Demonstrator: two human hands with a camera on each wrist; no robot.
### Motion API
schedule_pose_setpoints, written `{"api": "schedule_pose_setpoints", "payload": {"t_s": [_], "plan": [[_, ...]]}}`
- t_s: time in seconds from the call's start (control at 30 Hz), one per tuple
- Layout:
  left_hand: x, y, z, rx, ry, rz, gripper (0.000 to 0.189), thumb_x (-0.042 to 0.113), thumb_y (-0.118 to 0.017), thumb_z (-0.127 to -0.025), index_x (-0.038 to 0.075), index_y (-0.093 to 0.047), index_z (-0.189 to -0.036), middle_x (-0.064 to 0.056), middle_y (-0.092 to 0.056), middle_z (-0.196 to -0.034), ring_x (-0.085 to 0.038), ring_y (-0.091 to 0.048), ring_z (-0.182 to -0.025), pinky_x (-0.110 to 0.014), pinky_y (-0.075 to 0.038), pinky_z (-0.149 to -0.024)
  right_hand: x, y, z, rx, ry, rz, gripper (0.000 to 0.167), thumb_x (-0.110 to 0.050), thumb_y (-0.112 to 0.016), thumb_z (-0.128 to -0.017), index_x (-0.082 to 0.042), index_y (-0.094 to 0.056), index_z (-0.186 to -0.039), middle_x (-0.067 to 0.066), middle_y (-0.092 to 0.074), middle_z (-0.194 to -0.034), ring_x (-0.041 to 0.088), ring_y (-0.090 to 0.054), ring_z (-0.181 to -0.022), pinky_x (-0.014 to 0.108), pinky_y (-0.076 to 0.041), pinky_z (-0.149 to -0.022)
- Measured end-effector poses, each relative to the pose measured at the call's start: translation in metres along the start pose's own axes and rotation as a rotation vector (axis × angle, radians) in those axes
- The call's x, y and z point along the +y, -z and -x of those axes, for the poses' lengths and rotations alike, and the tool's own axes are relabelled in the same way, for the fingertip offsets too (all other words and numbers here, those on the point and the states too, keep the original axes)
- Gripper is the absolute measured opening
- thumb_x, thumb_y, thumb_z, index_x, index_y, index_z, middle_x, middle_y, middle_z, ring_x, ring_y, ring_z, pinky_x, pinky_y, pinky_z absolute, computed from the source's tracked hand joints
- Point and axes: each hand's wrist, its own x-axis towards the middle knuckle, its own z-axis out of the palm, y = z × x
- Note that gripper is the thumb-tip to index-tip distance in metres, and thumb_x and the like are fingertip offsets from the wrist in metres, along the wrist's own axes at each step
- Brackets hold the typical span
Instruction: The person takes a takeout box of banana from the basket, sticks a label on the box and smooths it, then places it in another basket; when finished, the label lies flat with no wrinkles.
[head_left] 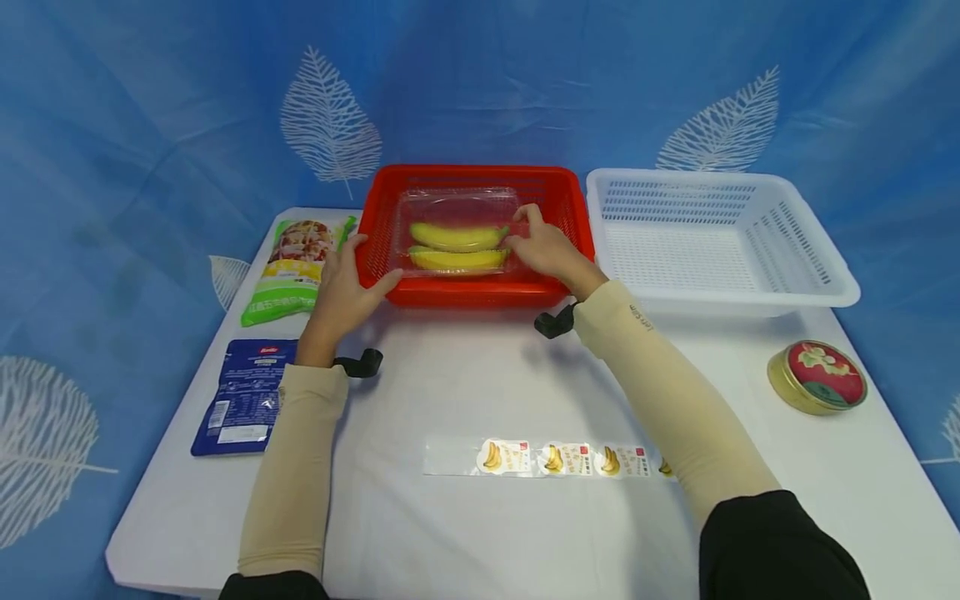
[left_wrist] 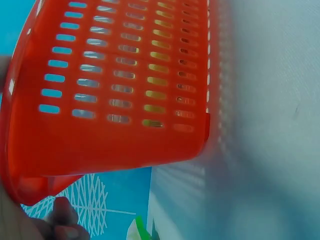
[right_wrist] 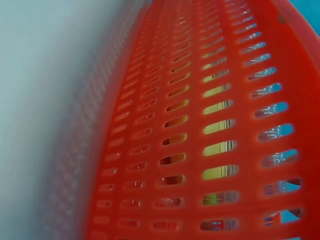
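Observation:
A clear plastic box (head_left: 457, 204) with two bananas (head_left: 459, 237) in it sits in the red basket (head_left: 480, 292). My left hand (head_left: 347, 287) grips the basket's front left corner, its thumb over the front rim; the left wrist view shows fingertips (left_wrist: 65, 220) beside that corner. Over the basket's right part, my right hand (head_left: 551, 250) has bent fingers and thumb at the right edge of the clear box and pinches it. The right wrist view has only the basket wall (right_wrist: 195, 130), with yellow showing through its slots; the right hand is out of that view.
A white basket (head_left: 720, 296) stands right of the red one. At the left lie a green food bag (head_left: 281, 287) and a blue pouch (head_left: 243, 392). A strip of banana stickers (head_left: 562, 458) lies in front, and a round tin (head_left: 817, 377) stands at the right edge.

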Motion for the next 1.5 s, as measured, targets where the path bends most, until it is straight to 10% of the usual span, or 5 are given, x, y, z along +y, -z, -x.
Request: {"api": "schedule_pose_setpoints", "payload": {"t_s": [0.47,0.9,1.5], "plan": [[-0.003,-0.002,-0.003,-0.094,-0.022,0.293,0.103,0.048,-0.075,-0.091,0.014,-0.011,-0.164,-0.014,-0.029,-0.161,-0.035,-0.036,-0.143,-0.058,-0.045,-0.106,0.009,0.0,-0.01,-0.02,-0.062,-0.197,0.044,-0.033,-0.053,-0.105,-0.026,-0.028,-0.141,0.008,-0.039,-0.079,0.018,-0.035,-0.059,0.036,-0.038,-0.07],[0.003,0.0,-0.002,-0.121,0.052,0.252,0.111,0.057,-0.074,-0.088,0.019,-0.005,-0.166,-0.012,-0.024,-0.165,-0.037,-0.032,-0.146,-0.06,-0.043,-0.107,0.01,0.007,-0.001,0.001,0.02,-0.423,0.036,-0.018,-0.052,-0.107,-0.021,-0.031,-0.136,0.021,-0.052,-0.128,0.041,-0.065,-0.086,0.044,-0.053,-0.092],[0.007,0.004,0.002,-0.161,0.096,0.218,0.113,0.062,-0.072,-0.087,0.029,0.002,-0.165,-0.011,-0.016,-0.169,-0.041,-0.025,-0.149,-0.063,-0.043,-0.105,0.004,0.033,0.041,0.108,0.047,-0.446,0.042,-0.02,-0.054,-0.107,-0.021,-0.038,-0.145,0.021,-0.056,-0.122,0.034,-0.065,-0.08,0.041,-0.059,-0.082]]}}
